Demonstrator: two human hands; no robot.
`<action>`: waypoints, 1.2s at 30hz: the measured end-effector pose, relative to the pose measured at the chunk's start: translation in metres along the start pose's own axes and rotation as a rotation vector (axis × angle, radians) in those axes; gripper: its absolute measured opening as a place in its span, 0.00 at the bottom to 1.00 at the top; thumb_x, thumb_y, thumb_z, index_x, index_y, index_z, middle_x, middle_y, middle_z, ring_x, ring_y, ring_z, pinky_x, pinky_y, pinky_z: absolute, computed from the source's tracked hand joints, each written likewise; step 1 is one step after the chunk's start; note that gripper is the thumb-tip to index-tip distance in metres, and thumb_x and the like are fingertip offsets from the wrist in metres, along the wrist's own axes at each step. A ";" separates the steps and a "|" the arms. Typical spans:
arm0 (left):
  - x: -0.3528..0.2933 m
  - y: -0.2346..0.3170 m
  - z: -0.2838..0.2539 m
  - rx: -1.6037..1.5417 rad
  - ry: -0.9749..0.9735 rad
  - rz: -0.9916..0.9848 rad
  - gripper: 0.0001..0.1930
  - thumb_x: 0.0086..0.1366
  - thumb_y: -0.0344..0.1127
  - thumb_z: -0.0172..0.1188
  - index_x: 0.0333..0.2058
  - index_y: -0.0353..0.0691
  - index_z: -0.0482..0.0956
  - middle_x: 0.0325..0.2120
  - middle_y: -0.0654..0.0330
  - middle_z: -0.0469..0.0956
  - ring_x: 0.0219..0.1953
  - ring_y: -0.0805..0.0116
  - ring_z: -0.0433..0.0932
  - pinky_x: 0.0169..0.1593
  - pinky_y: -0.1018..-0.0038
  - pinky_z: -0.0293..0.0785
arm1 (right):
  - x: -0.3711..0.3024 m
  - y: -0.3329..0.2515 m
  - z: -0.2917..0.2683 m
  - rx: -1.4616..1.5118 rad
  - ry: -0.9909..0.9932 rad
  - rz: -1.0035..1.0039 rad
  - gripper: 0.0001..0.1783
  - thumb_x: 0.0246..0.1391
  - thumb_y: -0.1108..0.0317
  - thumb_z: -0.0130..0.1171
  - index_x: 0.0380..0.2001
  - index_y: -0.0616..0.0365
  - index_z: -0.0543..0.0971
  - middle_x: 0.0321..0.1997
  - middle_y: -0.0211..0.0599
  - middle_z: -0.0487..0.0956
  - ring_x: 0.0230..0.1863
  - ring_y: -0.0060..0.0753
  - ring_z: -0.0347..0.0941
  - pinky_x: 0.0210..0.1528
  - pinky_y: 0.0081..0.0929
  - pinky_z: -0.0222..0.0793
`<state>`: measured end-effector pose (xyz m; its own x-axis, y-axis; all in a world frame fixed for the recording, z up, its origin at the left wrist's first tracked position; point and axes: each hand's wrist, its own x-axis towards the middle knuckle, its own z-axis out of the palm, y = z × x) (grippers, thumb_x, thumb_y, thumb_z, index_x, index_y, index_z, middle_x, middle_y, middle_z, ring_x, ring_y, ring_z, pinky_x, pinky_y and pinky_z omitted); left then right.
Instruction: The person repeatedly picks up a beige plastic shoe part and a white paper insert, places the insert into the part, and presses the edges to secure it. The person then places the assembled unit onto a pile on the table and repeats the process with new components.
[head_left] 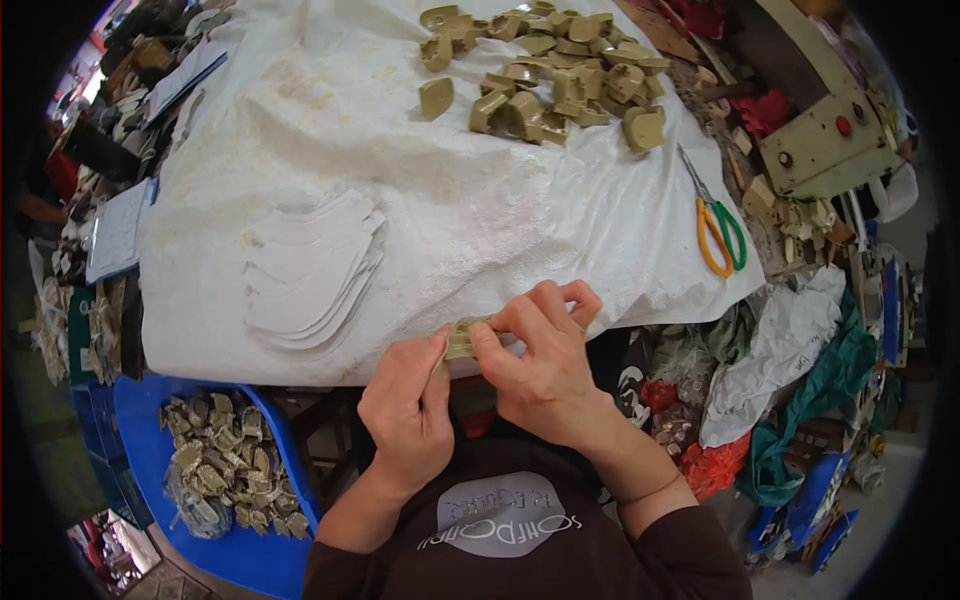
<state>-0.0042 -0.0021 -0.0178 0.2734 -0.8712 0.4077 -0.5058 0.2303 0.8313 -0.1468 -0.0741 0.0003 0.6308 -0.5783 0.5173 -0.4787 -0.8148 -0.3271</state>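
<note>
Both my hands meet at the near edge of a table covered with a white woven sheet [440, 220]. Between them is a small olive-green shoe heel [460, 343], partly hidden by the fingers. My left hand [408, 405] grips it from the left, fingers curled and thumb along its side. The thumb of my right hand [540, 365] presses on the piece from the right, with the other fingers bent around it. Many similar olive heels [570, 85] lie in a loose heap at the far side. A stack of curved white sheet pieces [315, 265] rests to the left.
Scissors [715, 215] with one orange and one green handle lie at the right edge. A blue tub [235, 560] at lower left holds more heels, some in plastic. Clipboards [120, 230] stand at the left; a machine box with a red button [825, 145] is at the right.
</note>
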 end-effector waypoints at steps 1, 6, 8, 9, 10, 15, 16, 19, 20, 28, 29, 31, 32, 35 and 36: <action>0.000 0.000 0.002 0.060 0.006 0.068 0.12 0.58 0.19 0.52 0.42 0.28 0.77 0.31 0.49 0.78 0.31 0.59 0.77 0.37 0.72 0.73 | -0.002 0.002 0.003 0.004 0.007 0.012 0.16 0.32 0.70 0.60 0.31 0.51 0.75 0.29 0.27 0.66 0.35 0.33 0.63 0.42 0.41 0.46; 0.000 0.010 0.006 0.069 -0.009 -0.065 0.13 0.58 0.20 0.52 0.42 0.29 0.77 0.35 0.47 0.78 0.35 0.56 0.77 0.40 0.67 0.72 | -0.005 0.014 0.005 0.160 0.093 0.061 0.13 0.34 0.71 0.59 0.29 0.54 0.74 0.28 0.31 0.66 0.37 0.36 0.63 0.42 0.43 0.47; -0.004 -0.001 0.006 -0.112 0.064 -0.115 0.10 0.59 0.23 0.54 0.40 0.30 0.77 0.37 0.50 0.76 0.39 0.59 0.75 0.43 0.69 0.70 | -0.005 0.015 0.012 0.253 0.142 0.052 0.14 0.35 0.72 0.61 0.31 0.53 0.74 0.29 0.31 0.66 0.36 0.36 0.63 0.42 0.41 0.48; -0.005 -0.007 0.008 -0.177 0.091 -0.094 0.09 0.60 0.25 0.56 0.39 0.30 0.77 0.36 0.53 0.74 0.39 0.61 0.72 0.43 0.71 0.68 | -0.006 0.014 0.014 0.316 0.169 0.038 0.15 0.35 0.72 0.62 0.32 0.53 0.74 0.29 0.31 0.66 0.35 0.35 0.62 0.42 0.39 0.49; -0.006 -0.012 0.012 -0.243 0.117 -0.077 0.08 0.61 0.27 0.57 0.38 0.31 0.77 0.35 0.56 0.71 0.39 0.63 0.70 0.44 0.72 0.67 | -0.008 0.015 0.012 0.399 0.164 0.046 0.14 0.37 0.72 0.62 0.32 0.54 0.74 0.29 0.32 0.66 0.35 0.36 0.62 0.43 0.39 0.49; -0.004 -0.009 0.009 -0.259 0.020 -0.019 0.07 0.63 0.32 0.57 0.32 0.33 0.73 0.28 0.58 0.67 0.31 0.67 0.64 0.35 0.74 0.61 | -0.013 0.013 0.010 0.677 0.071 0.047 0.11 0.41 0.74 0.60 0.31 0.56 0.73 0.30 0.34 0.62 0.37 0.37 0.59 0.45 0.36 0.49; -0.003 -0.010 0.009 -0.213 0.015 0.036 0.08 0.63 0.33 0.57 0.32 0.33 0.73 0.26 0.59 0.67 0.30 0.66 0.64 0.34 0.73 0.60 | -0.013 0.013 0.009 0.694 0.038 0.042 0.10 0.41 0.74 0.60 0.31 0.56 0.73 0.30 0.34 0.62 0.37 0.38 0.59 0.45 0.37 0.49; -0.005 -0.017 0.004 -0.115 0.017 0.125 0.09 0.64 0.34 0.56 0.30 0.33 0.72 0.21 0.60 0.66 0.27 0.65 0.63 0.32 0.72 0.58 | -0.015 0.010 0.005 0.638 -0.054 0.014 0.10 0.41 0.74 0.60 0.29 0.56 0.72 0.29 0.34 0.61 0.37 0.38 0.59 0.46 0.36 0.49; -0.008 -0.022 0.002 -0.121 0.030 0.112 0.09 0.64 0.35 0.56 0.30 0.34 0.72 0.20 0.60 0.66 0.27 0.65 0.62 0.32 0.72 0.57 | -0.015 0.009 0.005 0.626 -0.063 -0.002 0.10 0.41 0.73 0.60 0.29 0.56 0.72 0.29 0.34 0.62 0.37 0.37 0.59 0.47 0.37 0.49; -0.004 -0.002 0.007 0.049 0.059 0.317 0.08 0.54 0.21 0.61 0.31 0.39 0.75 0.26 0.64 0.69 0.32 0.62 0.64 0.38 0.68 0.61 | -0.015 0.013 0.001 0.485 0.146 -0.077 0.10 0.40 0.71 0.62 0.29 0.55 0.73 0.34 0.33 0.66 0.41 0.37 0.60 0.48 0.44 0.50; -0.003 -0.007 0.000 0.077 0.041 0.334 0.10 0.52 0.19 0.62 0.32 0.40 0.75 0.27 0.65 0.69 0.33 0.62 0.64 0.39 0.67 0.62 | -0.016 0.013 0.003 0.466 0.139 -0.068 0.11 0.40 0.71 0.63 0.29 0.55 0.73 0.34 0.33 0.67 0.41 0.37 0.61 0.49 0.44 0.50; -0.003 -0.013 -0.003 0.082 0.029 0.344 0.13 0.50 0.17 0.61 0.32 0.42 0.75 0.28 0.64 0.69 0.35 0.61 0.65 0.40 0.67 0.62 | -0.018 0.013 0.009 0.432 0.119 -0.055 0.12 0.39 0.69 0.64 0.30 0.56 0.74 0.36 0.33 0.69 0.43 0.38 0.62 0.50 0.45 0.50; -0.002 -0.019 -0.007 0.068 0.059 0.325 0.14 0.50 0.16 0.61 0.32 0.42 0.75 0.28 0.64 0.69 0.35 0.61 0.65 0.40 0.67 0.63 | -0.012 0.009 0.008 0.434 0.143 -0.049 0.13 0.39 0.69 0.65 0.31 0.56 0.74 0.37 0.33 0.70 0.44 0.38 0.63 0.51 0.46 0.51; 0.003 -0.026 -0.015 0.037 0.154 0.248 0.12 0.50 0.17 0.61 0.31 0.42 0.74 0.28 0.61 0.68 0.34 0.60 0.65 0.39 0.67 0.64 | 0.002 -0.004 -0.012 0.450 0.195 0.003 0.16 0.38 0.67 0.67 0.32 0.55 0.74 0.39 0.34 0.72 0.46 0.40 0.64 0.50 0.46 0.53; 0.005 -0.027 -0.018 -0.001 0.143 0.271 0.11 0.50 0.19 0.62 0.30 0.42 0.74 0.27 0.61 0.68 0.33 0.60 0.65 0.39 0.67 0.63 | 0.002 -0.005 -0.021 0.462 0.198 0.031 0.16 0.38 0.66 0.67 0.32 0.55 0.75 0.39 0.34 0.73 0.46 0.41 0.65 0.50 0.46 0.55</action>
<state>0.0253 -0.0051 -0.0313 0.2411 -0.7082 0.6636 -0.5756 0.4462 0.6853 -0.1552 -0.0703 0.0196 0.4709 -0.6200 0.6276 -0.1470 -0.7566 -0.6371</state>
